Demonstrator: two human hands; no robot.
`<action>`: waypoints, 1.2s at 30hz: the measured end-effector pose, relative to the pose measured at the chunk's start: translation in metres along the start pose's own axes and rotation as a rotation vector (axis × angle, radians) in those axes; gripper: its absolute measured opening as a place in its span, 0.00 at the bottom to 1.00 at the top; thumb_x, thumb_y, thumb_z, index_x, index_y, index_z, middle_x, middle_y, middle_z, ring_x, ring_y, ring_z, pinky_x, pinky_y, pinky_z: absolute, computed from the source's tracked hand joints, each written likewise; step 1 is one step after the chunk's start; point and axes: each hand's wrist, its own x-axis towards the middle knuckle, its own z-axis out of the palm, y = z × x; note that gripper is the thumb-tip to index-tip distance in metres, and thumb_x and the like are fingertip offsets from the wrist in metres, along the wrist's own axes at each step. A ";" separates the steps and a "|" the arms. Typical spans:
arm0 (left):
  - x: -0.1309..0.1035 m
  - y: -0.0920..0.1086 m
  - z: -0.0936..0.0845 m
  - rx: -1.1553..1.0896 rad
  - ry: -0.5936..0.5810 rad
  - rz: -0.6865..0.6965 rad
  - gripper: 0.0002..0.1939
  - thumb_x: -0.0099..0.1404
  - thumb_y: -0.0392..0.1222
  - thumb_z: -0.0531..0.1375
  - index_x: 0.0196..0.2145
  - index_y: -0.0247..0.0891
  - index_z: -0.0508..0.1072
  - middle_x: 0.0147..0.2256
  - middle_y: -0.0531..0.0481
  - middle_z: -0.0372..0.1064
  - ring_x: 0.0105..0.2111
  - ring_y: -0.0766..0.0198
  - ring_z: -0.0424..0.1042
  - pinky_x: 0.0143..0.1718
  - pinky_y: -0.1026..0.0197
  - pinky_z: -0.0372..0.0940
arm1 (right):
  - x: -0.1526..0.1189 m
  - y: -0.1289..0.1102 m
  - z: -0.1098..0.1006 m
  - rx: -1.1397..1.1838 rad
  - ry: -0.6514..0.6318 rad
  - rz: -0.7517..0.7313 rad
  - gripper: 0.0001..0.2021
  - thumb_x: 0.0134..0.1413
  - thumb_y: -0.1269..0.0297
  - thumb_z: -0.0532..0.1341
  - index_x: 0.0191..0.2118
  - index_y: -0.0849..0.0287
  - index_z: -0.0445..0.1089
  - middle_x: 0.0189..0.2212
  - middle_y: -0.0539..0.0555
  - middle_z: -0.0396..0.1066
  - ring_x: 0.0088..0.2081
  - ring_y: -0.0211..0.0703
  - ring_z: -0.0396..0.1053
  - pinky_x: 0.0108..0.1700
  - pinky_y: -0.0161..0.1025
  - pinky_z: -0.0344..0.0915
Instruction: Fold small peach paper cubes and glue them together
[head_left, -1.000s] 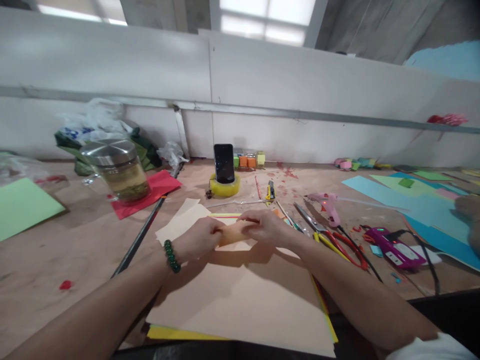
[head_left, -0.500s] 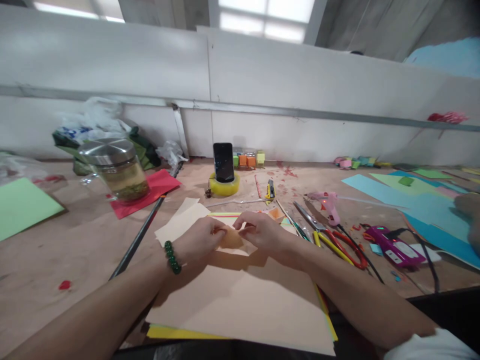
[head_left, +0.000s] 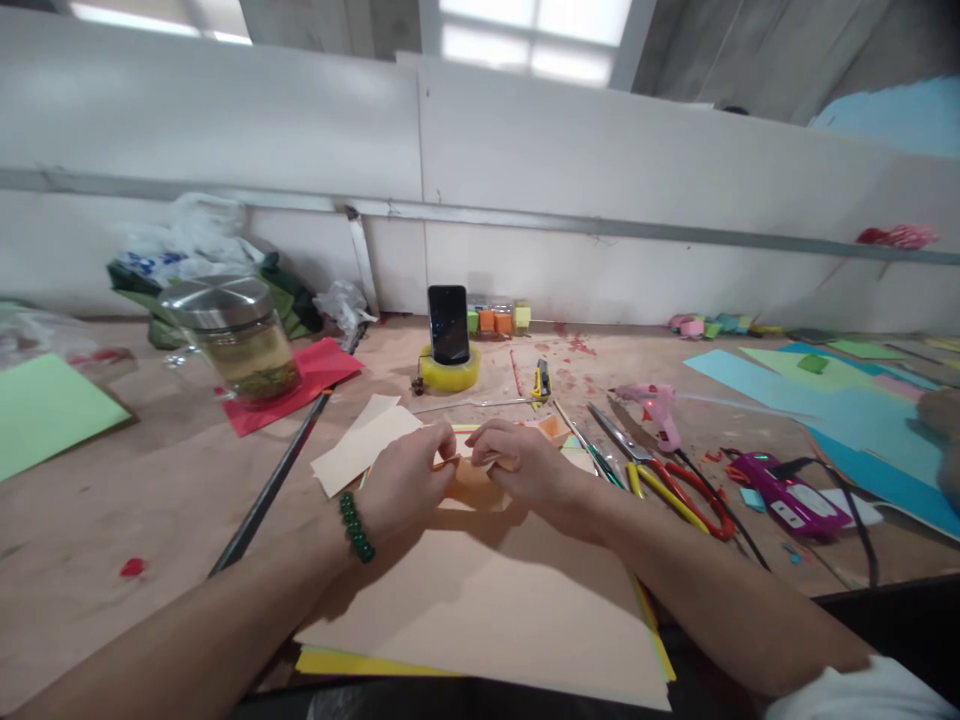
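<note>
Okay, your left hand (head_left: 409, 476) and right hand (head_left: 538, 470) have fingers clamped on the orange paper (head_left: 472, 488), one per side, over the far end of the paper stack (head_left: 487, 600); I'd press evenly so it doesn't skew.

Head view: was taken from head height | was aimed forward and down, across table (head_left: 180, 480) toward wall (head_left: 562, 160) | left hand (head_left: 409, 478) and right hand (head_left: 538, 472) were framed close, window (head_left: 532, 38) farthest off
</note>
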 end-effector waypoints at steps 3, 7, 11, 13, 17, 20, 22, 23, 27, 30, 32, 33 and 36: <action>0.000 0.002 -0.001 0.023 -0.005 -0.006 0.03 0.55 0.35 0.54 0.26 0.40 0.63 0.23 0.55 0.65 0.26 0.63 0.63 0.27 0.62 0.51 | 0.001 -0.005 -0.005 -0.121 -0.028 0.074 0.06 0.47 0.76 0.60 0.29 0.58 0.71 0.32 0.51 0.73 0.34 0.40 0.69 0.37 0.35 0.61; 0.001 0.001 0.001 -0.077 -0.089 -0.024 0.04 0.55 0.37 0.54 0.23 0.40 0.63 0.23 0.55 0.65 0.26 0.63 0.64 0.26 0.63 0.52 | 0.002 -0.005 -0.003 -0.227 -0.077 0.137 0.05 0.50 0.70 0.62 0.25 0.58 0.72 0.22 0.48 0.70 0.25 0.36 0.64 0.29 0.32 0.54; 0.003 -0.001 0.004 -0.136 -0.134 0.006 0.05 0.52 0.36 0.54 0.21 0.40 0.62 0.23 0.54 0.65 0.27 0.62 0.64 0.27 0.63 0.54 | 0.001 0.000 -0.001 -0.232 -0.123 0.089 0.07 0.48 0.72 0.62 0.22 0.58 0.72 0.20 0.48 0.70 0.24 0.35 0.63 0.28 0.32 0.53; 0.005 -0.003 0.004 -0.157 -0.156 -0.017 0.04 0.51 0.35 0.54 0.20 0.40 0.62 0.23 0.54 0.64 0.27 0.63 0.64 0.26 0.63 0.53 | 0.002 0.002 -0.005 -0.188 -0.155 0.098 0.06 0.46 0.75 0.61 0.25 0.57 0.73 0.23 0.48 0.73 0.27 0.37 0.66 0.30 0.31 0.56; 0.008 -0.007 0.003 -0.178 -0.165 -0.066 0.04 0.51 0.35 0.54 0.21 0.40 0.62 0.21 0.56 0.63 0.25 0.63 0.64 0.25 0.64 0.53 | 0.005 0.007 -0.018 -0.055 -0.274 0.205 0.08 0.43 0.77 0.60 0.28 0.57 0.72 0.26 0.48 0.72 0.29 0.37 0.68 0.31 0.31 0.60; 0.008 -0.007 0.001 -0.173 -0.144 -0.078 0.03 0.52 0.35 0.54 0.22 0.40 0.63 0.21 0.57 0.64 0.25 0.63 0.65 0.25 0.64 0.54 | 0.007 0.012 -0.022 0.034 -0.299 0.269 0.09 0.43 0.78 0.57 0.30 0.58 0.71 0.25 0.48 0.70 0.26 0.35 0.66 0.28 0.30 0.60; 0.006 -0.005 0.001 -0.138 -0.071 -0.040 0.04 0.51 0.33 0.54 0.23 0.40 0.63 0.23 0.56 0.65 0.26 0.63 0.65 0.26 0.64 0.56 | 0.008 0.013 -0.022 0.060 -0.253 0.287 0.08 0.43 0.77 0.57 0.30 0.59 0.70 0.25 0.48 0.69 0.26 0.35 0.65 0.27 0.31 0.60; 0.005 -0.004 0.002 -0.109 -0.024 -0.004 0.04 0.51 0.32 0.54 0.24 0.40 0.63 0.24 0.55 0.66 0.27 0.62 0.66 0.27 0.63 0.57 | 0.009 0.012 -0.022 0.068 -0.224 0.279 0.07 0.43 0.76 0.58 0.30 0.59 0.69 0.26 0.48 0.69 0.26 0.35 0.65 0.28 0.31 0.61; 0.000 -0.007 0.003 0.044 0.136 0.222 0.06 0.53 0.30 0.53 0.28 0.40 0.65 0.31 0.50 0.71 0.32 0.58 0.70 0.32 0.60 0.62 | 0.009 0.003 -0.028 0.149 -0.209 0.132 0.10 0.41 0.75 0.57 0.33 0.59 0.68 0.33 0.51 0.70 0.34 0.40 0.68 0.40 0.38 0.65; -0.002 -0.012 -0.001 0.131 0.273 0.490 0.07 0.59 0.30 0.51 0.29 0.40 0.65 0.38 0.47 0.74 0.37 0.59 0.72 0.35 0.61 0.64 | 0.010 -0.006 -0.041 0.332 -0.285 0.060 0.09 0.42 0.72 0.58 0.34 0.58 0.68 0.39 0.54 0.70 0.44 0.45 0.67 0.49 0.43 0.63; -0.003 -0.013 -0.005 0.164 0.391 0.685 0.09 0.63 0.29 0.50 0.30 0.40 0.64 0.39 0.47 0.74 0.38 0.62 0.73 0.36 0.63 0.65 | 0.012 -0.008 -0.048 0.454 -0.293 0.105 0.06 0.48 0.66 0.59 0.34 0.59 0.68 0.39 0.55 0.70 0.45 0.45 0.68 0.47 0.42 0.64; -0.003 -0.013 -0.007 0.182 0.444 0.771 0.09 0.64 0.29 0.49 0.30 0.40 0.64 0.38 0.47 0.74 0.37 0.63 0.73 0.36 0.64 0.66 | 0.013 -0.008 -0.050 0.475 -0.283 0.143 0.06 0.51 0.63 0.58 0.34 0.60 0.68 0.37 0.54 0.71 0.42 0.43 0.68 0.44 0.40 0.65; -0.004 -0.009 -0.011 0.245 0.533 0.932 0.09 0.66 0.28 0.49 0.33 0.39 0.64 0.36 0.47 0.74 0.34 0.63 0.72 0.35 0.64 0.67 | 0.015 -0.006 -0.049 0.381 -0.264 0.226 0.10 0.54 0.59 0.59 0.34 0.62 0.71 0.28 0.51 0.70 0.30 0.38 0.67 0.33 0.35 0.63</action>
